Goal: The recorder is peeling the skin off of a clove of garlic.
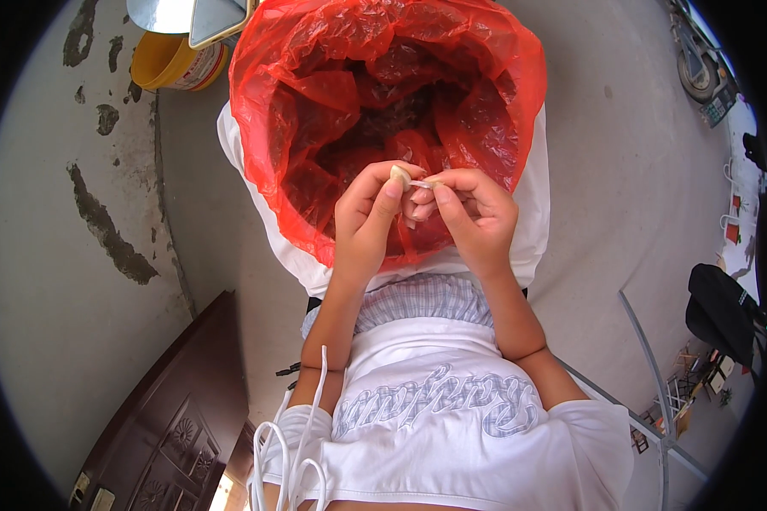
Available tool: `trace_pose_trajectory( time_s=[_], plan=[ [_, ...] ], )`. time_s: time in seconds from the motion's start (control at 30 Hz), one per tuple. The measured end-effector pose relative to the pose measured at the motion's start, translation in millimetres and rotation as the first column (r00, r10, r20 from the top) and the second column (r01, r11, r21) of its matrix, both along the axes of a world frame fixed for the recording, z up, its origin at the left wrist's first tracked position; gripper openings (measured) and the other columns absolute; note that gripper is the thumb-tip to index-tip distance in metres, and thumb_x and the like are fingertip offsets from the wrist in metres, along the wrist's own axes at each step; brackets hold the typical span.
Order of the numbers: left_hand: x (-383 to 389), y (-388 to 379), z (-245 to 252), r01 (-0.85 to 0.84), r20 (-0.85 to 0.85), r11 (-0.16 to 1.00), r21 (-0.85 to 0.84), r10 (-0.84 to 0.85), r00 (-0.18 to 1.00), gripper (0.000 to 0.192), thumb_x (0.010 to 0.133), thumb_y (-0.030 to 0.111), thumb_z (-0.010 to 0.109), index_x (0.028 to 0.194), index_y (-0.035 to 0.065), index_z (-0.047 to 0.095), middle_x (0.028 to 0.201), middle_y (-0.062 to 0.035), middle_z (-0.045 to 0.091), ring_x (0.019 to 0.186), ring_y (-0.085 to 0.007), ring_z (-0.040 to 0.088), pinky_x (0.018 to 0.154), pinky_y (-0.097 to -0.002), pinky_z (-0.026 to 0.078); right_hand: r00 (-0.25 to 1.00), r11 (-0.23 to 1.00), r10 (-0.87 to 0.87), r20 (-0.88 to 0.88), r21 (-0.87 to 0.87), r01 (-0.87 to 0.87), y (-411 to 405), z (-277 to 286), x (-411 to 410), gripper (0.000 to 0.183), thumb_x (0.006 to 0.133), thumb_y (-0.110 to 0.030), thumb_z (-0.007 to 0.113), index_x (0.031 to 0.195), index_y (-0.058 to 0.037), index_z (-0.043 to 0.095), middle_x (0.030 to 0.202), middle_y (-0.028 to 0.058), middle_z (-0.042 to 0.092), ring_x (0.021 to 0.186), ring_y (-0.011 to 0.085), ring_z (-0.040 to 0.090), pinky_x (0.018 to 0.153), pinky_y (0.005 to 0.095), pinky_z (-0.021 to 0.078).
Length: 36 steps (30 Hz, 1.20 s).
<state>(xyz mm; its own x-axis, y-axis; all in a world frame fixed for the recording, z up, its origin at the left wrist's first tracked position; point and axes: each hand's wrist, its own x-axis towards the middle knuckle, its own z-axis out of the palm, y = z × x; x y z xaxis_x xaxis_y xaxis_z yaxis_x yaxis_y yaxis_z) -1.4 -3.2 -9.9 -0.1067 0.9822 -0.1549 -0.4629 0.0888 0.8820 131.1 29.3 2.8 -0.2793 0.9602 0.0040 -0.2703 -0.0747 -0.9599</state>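
Both hands meet over the near rim of a red plastic bag [255,115], which lies wide apart at its mouth, over a white sack or cloth [534,243]. Between thumb and forefinger, my left hand [371,207] pinches a small pale piece [399,174], perhaps a garlic clove. From it a thin whitish strip [421,184] runs to the fingertips of my right hand [476,207], which grip its other end. The other fingers of both hands are curled below and partly hidden. Dark, creased folds fill the bag's inside; its contents cannot be made out.
A yellow bucket [160,61] stands at the upper left, beside a framed mirror-like panel [220,19]. A carved brown wooden door [172,434] is at the lower left. Metal bars [645,338] and a black cloth item [716,313] are on the right, with a wheeled vehicle [697,70] above.
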Motion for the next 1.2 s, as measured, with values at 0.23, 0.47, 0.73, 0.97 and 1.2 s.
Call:
trace_pose_trajectory(
  time_s=[0.23, 0.47, 0.73, 0.97, 1.2],
  plan=[
    [-2, 1, -2, -0.025, 0.074, 1.0, -0.014, 0.026, 0.997, 0.025, 0.1, 0.02, 0.043, 0.107, -0.0012, 0.054, 0.084, -0.0032, 0.059, 0.068, -0.0065, 0.053, 0.059, -0.0201, 0.043, 1.0, 0.999, -0.001, -0.023, 0.041, 0.002, -2, 0, -1, 0.009, 0.09, 0.004, 0.052, 0.098, 0.0077, 0.057, 0.089, 0.0132, 0.067, 0.079, 0.0147, 0.067, 0.073, 0.0267, 0.0557],
    [-2, 2, -1, -0.071, 0.122, 0.996, -0.059, 0.078, 0.989, 0.025, 0.1, 0.02, 0.042, 0.107, -0.0014, 0.054, 0.08, -0.0032, 0.057, 0.067, -0.0061, 0.052, 0.06, -0.0208, 0.044, 0.999, 1.0, 0.016, -0.042, 0.027, -0.015, -3, 1, -3, 0.01, 0.091, 0.004, 0.05, 0.099, 0.0076, 0.056, 0.091, 0.0145, 0.067, 0.082, 0.0166, 0.067, 0.076, 0.0278, 0.0555],
    [0, 3, -2, -0.137, -0.071, 0.991, 0.001, 0.137, 0.988, 0.024, 0.098, 0.017, 0.047, 0.111, -0.002, 0.055, 0.083, -0.0076, 0.061, 0.071, -0.0117, 0.059, 0.067, -0.0238, 0.05, 0.998, 0.994, -0.064, 0.006, 0.084, 0.063, 1, -3, 0, 0.011, 0.091, 0.003, 0.05, 0.099, 0.006, 0.056, 0.097, 0.0128, 0.065, 0.089, 0.0158, 0.065, 0.081, 0.0269, 0.0529],
    [4, 1, 5, -0.185, -0.328, 0.979, 0.083, 0.202, 0.923, 0.023, 0.094, 0.005, 0.052, 0.114, -0.0054, 0.056, 0.093, -0.0109, 0.065, 0.082, -0.0142, 0.064, 0.072, -0.0244, 0.053, 0.98, 0.986, -0.133, 0.148, 0.119, 0.116, 7, -12, 0, 0.012, 0.087, 0.005, 0.055, 0.098, 0.0037, 0.06, 0.099, 0.0106, 0.062, 0.088, 0.0141, 0.063, 0.077, 0.0251, 0.0524],
    [1, -2, 5, -0.203, -0.481, 0.972, 0.118, 0.235, 0.845, 0.024, 0.083, -0.004, 0.064, 0.107, -0.0033, 0.064, 0.09, -0.0094, 0.065, 0.077, -0.0112, 0.063, 0.068, -0.0223, 0.051, 0.962, 0.973, -0.148, 0.227, 0.209, 0.1, 10, -7, 0, 0.017, 0.084, 0.006, 0.055, 0.098, 0.0022, 0.064, 0.098, 0.0105, 0.063, 0.088, 0.0157, 0.063, 0.076, 0.0251, 0.052]
  ],
)
